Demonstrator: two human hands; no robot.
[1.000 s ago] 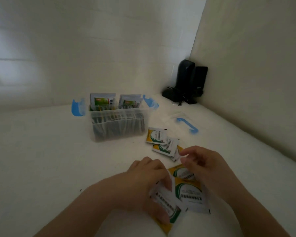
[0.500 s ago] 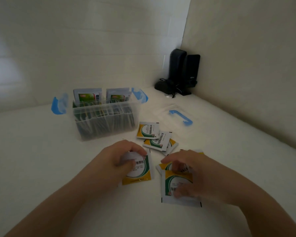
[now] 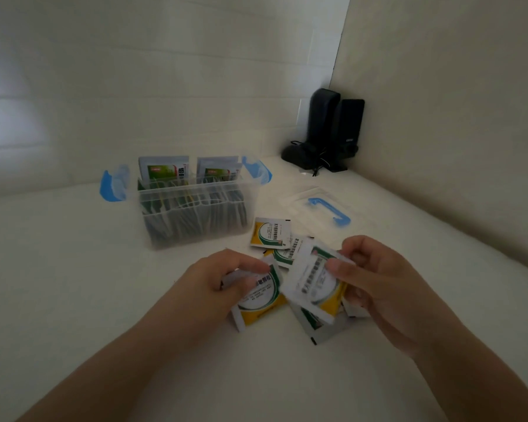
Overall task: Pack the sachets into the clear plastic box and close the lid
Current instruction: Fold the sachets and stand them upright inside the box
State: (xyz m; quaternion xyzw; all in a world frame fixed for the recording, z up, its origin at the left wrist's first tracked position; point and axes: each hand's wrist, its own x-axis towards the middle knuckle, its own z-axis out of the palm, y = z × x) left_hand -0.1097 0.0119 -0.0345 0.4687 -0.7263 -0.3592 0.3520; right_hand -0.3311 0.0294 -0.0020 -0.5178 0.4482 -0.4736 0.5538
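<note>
Lifted since before, right hand (image 3: 378, 287) pinches a tilted yellow-white sachet (image 3: 316, 283); left hand (image 3: 223, 281) grips another sachet (image 3: 261, 303) on the table (image 3: 73, 269).

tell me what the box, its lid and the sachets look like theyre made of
The box looks like clear, slightly frosted plastic: the packed sachets show through its wall. Its clips are opaque blue plastic. The lid looks like the same clear plastic with a blue handle. The sachets seem to be printed film or coated paper with a faint sheen; the picture cannot settle which.

A home corner: plain white walls (image 3: 165, 71), white surface (image 3: 58, 284), black desktop speakers (image 3: 333, 129).
</note>
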